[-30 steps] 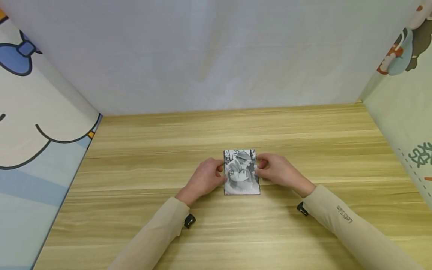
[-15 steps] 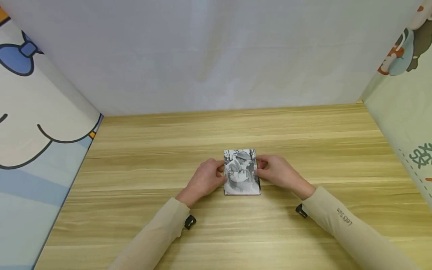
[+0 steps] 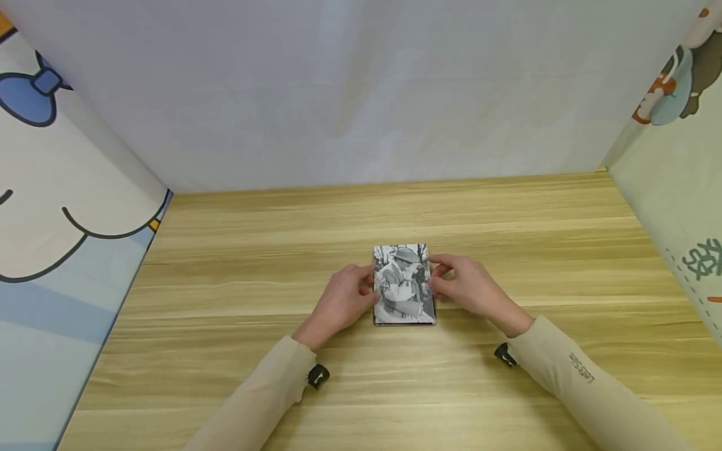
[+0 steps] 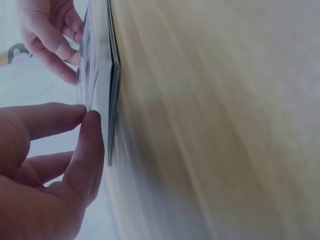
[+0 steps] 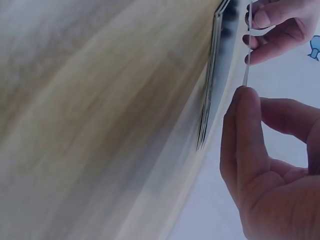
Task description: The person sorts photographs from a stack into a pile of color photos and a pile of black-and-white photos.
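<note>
A black-and-white photo card (image 3: 403, 285), printed with a person in a hat, is between my two hands in the head view. My left hand (image 3: 344, 293) pinches its left edge and my right hand (image 3: 467, 285) pinches the right edge. Seen from the right wrist, the thin card (image 5: 246, 75) is raised, with a gap between it and a stack of cards (image 5: 212, 75) on the table. The left wrist view also shows the stack (image 4: 114, 80) beneath the pinched card (image 4: 88, 55), slightly fanned at its edges.
The wood-grain table (image 3: 254, 250) reaches back to a pale cloth wall (image 3: 361, 113). Cartoon-printed panels stand at the left (image 3: 73, 163) and the right (image 3: 677, 188). A black wrist strap (image 3: 318, 376) shows below the left sleeve (image 3: 265, 388).
The photo card has risen off the stack and its far edge has shifted slightly away from me. My right hand has moved a little; the left has stayed nearly still.
</note>
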`<action>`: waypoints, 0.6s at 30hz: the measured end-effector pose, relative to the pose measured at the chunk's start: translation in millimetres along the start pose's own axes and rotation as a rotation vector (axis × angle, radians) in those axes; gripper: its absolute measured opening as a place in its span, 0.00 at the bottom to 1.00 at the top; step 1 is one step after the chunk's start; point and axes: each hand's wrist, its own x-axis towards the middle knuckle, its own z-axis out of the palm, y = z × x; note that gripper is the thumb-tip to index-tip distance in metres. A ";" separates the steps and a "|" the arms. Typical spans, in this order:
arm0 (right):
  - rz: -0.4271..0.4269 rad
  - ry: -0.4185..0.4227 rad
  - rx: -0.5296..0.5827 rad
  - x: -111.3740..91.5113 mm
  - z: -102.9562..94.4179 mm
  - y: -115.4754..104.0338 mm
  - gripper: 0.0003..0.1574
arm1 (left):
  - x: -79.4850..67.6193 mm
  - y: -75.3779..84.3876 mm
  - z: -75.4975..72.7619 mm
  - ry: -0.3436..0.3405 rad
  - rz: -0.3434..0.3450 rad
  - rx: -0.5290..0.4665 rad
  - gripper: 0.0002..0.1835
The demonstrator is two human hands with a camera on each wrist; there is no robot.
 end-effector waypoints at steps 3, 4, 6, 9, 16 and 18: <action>0.013 0.005 0.033 -1.8 -0.8 -1.1 0.33 | -1.1 -0.4 0.7 0.017 -0.002 -0.033 0.31; 0.017 0.007 0.047 -2.3 -0.9 -1.5 0.33 | -1.7 -0.5 0.9 0.021 -0.001 -0.044 0.31; 0.018 0.015 0.067 -3.4 -1.5 -2.1 0.33 | -2.6 -0.8 1.2 0.031 0.001 -0.064 0.30; 0.009 0.028 0.087 -4.0 -2.1 -1.9 0.34 | -4.1 -0.3 1.7 0.051 0.003 -0.106 0.30; -0.001 0.050 0.134 -7.3 -4.4 -2.3 0.34 | -6.5 1.5 4.6 0.108 -0.003 -0.160 0.30; -0.002 0.055 0.151 -8.3 -5.4 -2.0 0.34 | -7.2 2.8 5.3 0.117 -0.009 -0.165 0.30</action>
